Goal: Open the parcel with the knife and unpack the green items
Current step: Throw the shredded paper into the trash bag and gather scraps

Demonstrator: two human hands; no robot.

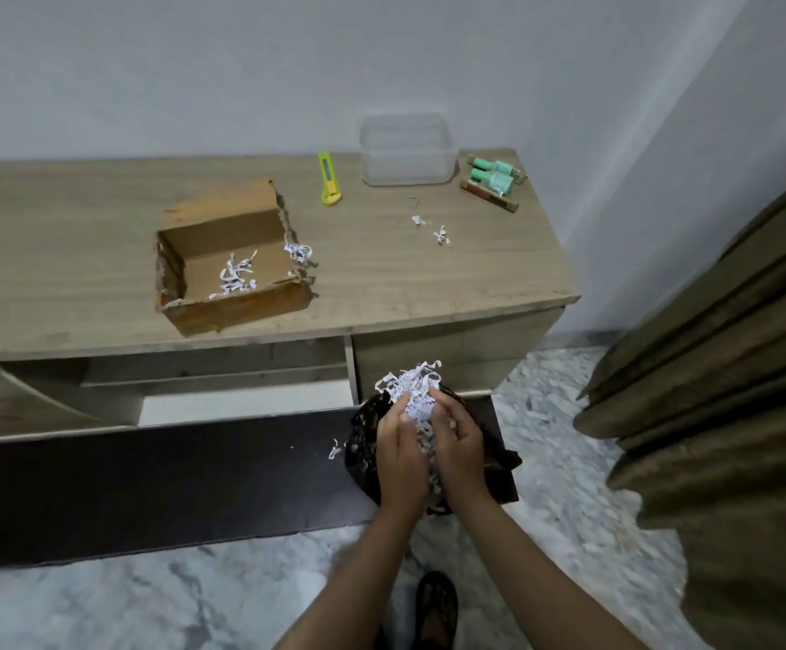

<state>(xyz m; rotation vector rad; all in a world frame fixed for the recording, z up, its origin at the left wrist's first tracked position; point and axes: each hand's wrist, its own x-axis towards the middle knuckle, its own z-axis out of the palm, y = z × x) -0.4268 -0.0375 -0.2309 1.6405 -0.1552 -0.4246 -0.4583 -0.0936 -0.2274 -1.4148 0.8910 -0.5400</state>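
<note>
Your left hand (pixel 399 455) and your right hand (pixel 457 450) are cupped toward each other below the table edge, and together they hold a bundle of white shredded paper strips (pixel 411 389). The fingers of both hands curl around this bundle, and the paper sticks out above your fingertips. Under your hands there is a black plastic bag (pixel 363 438) on the floor. Its mouth is mostly hidden by your hands, so I cannot tell what is inside it. One small piece of paper (pixel 334 449) lies just beside the bag on the dark floor mat (pixel 147 490).

The open brown cardboard parcel box (pixel 229 262) stands on the light wooden table (pixel 53 255). Inside it you have only a few white paper shreds (pixel 236 276), and some more hang over its right wall. The yellow-green utility knife (pixel 328 179) lies behind the box, apart from it. To the right of the knife stands a clear plastic container (pixel 407 150); it looks to hold nothing, though the picture is blurred there. The green items (pixel 494 173), which look like small green bottles, lie just to the right of the container, near the far right corner of the table, on top of brown stick-shaped pieces (pixel 489 195). A few loose paper bits (pixel 431 229) lie on the table in front of the container.
</note>
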